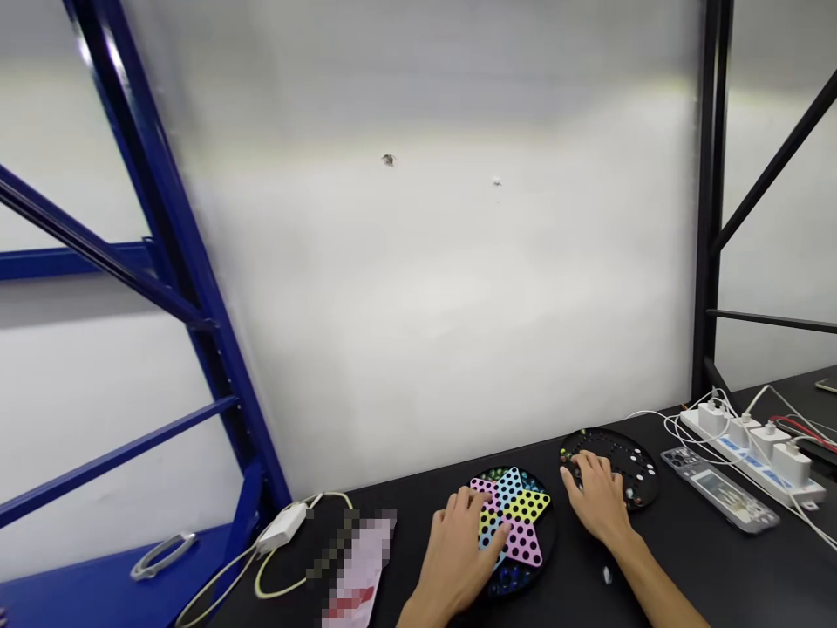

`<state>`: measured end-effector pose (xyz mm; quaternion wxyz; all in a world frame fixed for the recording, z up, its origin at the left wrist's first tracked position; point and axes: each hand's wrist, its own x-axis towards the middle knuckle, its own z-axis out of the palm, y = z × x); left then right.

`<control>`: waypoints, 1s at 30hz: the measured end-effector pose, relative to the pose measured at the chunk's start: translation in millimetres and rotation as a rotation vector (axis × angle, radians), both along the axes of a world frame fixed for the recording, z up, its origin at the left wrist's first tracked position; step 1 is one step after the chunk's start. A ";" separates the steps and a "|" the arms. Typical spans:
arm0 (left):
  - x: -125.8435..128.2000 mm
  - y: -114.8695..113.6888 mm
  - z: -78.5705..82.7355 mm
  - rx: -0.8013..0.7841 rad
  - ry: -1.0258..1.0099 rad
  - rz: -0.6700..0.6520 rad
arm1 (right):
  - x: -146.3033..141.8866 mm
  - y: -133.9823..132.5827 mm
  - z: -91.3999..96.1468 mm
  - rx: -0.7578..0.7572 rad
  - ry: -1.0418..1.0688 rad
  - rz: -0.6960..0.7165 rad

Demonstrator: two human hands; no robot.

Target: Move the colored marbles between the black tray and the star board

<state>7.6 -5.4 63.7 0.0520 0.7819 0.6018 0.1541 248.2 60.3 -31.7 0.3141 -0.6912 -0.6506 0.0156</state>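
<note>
A round Chinese checkers board lies on the black table, its star patterned in pink, blue and yellow with black holes. Marbles in green and blue show around the star at its rim. My left hand rests on the board's left side, thumb apart from the fingers. To the right sits a round black tray with white and coloured pieces in it. My right hand reaches over the tray's left front part, fingers bent down and thumb apart; I see nothing held in it. A small white piece lies on the table nearby.
A phone and a white power strip with plugs and cables stand at the right. A white adapter with a cord and a partly blurred pink packet lie at the left. Behind is a white wall.
</note>
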 end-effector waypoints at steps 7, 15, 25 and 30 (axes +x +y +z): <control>81.6 -69.1 -33.7 0.021 -0.062 -0.367 | -40.8 -21.2 1.4 0.073 -0.150 0.285; 92.2 -68.5 -70.2 -0.228 0.222 -0.421 | -29.0 -21.6 5.9 0.043 0.051 0.294; 70.7 3.3 -34.2 0.236 -0.132 -0.143 | -57.2 -29.1 12.0 -0.234 1.178 0.554; 102.0 39.6 -26.1 0.235 -0.096 -0.199 | -52.7 -23.0 10.3 -0.532 1.725 0.372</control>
